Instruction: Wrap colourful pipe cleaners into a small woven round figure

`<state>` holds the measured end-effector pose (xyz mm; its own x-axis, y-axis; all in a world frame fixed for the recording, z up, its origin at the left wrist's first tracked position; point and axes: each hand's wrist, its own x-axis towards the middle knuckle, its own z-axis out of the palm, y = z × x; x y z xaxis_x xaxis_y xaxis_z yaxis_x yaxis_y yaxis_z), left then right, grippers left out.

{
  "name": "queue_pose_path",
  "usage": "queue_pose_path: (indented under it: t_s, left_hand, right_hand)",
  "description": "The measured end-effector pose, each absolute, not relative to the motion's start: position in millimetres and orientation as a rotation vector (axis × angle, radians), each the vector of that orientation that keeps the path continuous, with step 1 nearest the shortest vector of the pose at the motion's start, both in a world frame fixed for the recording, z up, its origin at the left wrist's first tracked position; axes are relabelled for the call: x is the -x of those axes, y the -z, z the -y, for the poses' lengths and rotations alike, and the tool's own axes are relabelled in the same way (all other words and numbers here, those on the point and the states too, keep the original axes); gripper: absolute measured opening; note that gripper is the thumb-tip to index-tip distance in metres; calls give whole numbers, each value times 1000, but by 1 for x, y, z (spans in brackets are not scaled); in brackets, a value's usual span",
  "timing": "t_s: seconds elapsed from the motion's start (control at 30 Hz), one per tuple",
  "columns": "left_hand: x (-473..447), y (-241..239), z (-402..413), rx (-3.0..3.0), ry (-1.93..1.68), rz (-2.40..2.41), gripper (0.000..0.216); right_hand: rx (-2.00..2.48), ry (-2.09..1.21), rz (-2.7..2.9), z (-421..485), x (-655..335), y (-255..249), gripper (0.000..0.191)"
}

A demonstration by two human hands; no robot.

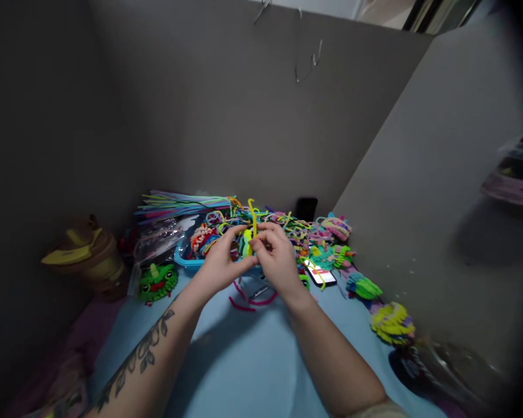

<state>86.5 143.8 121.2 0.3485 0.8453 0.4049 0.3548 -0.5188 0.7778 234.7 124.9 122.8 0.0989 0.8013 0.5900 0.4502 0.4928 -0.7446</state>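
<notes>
Both my hands meet over the middle of a light blue table (244, 360). My left hand (220, 264) and my right hand (276, 255) are closed in a pinch on a small yellow-green pipe-cleaner piece (246, 244). A yellow pipe cleaner (253, 217) sticks up from it between my fingers. Right behind my hands lies a heap of coloured pipe cleaners (287, 223). Pink pipe-cleaner bits (248, 302) lie on the table just under my wrists.
A lit phone (320, 273) lies right of my hands. Finished fuzzy shapes sit around: a green face (157, 281) at left, a green piece (362, 285) and a yellow-pink one (393, 323) at right. A brown and yellow bottle (89, 255) stands far left. Grey partition walls enclose the table.
</notes>
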Motion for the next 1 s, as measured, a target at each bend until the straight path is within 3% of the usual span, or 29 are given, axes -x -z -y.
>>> queue_pose_path:
  t_s: [0.13,0.27,1.0]
  left_hand:
    - [-87,-122,-144,-2007,-1140,-1022,51]
    - [-85,-123,-145,-2034,-1239,-1013,29]
    - [-87,-120,-140,-2332,-1235,-1059,26]
  right_hand:
    - [1122,-422,1500,-124,-233,-123,17]
    - [1131,-463,1470,-123,-234,-125,20]
    - [1148,-543,1549,-127,-236,-121,16]
